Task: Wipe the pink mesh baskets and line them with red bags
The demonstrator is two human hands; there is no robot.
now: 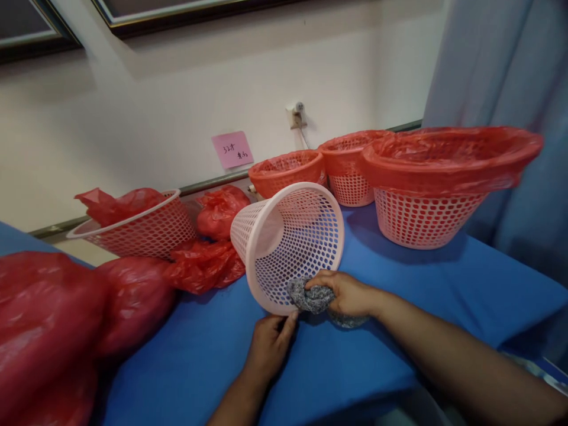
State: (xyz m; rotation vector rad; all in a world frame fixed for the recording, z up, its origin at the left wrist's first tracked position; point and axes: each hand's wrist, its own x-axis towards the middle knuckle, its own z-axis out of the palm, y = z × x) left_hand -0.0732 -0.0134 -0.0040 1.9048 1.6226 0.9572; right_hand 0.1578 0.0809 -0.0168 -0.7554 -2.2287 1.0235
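A pale pink perforated plastic basket (pixel 254 236) lies tipped on its side on the blue-covered table, its mouth facing me. My left hand (pixel 271 343) grips the lower edge of its rim, thumb against the outside; part of the fingers is hidden behind the rim. Bunched in my right hand (pixel 348 293) is a grey speckled cloth (pixel 313 294), pressed against the rim's lower right part. Some of the cloth hangs below the hand.
Behind stand baskets lined with red bags: a large one (pixel 428 219) at right and two smaller ones (pixel 352 186), (pixel 284 171) nearby. At left are a basket (pixel 142 234) holding a red bag, a crumpled red bag (pixel 206 266) and full red bags (pixel 48 313). A pink note (pixel 232 149) hangs on the wall.
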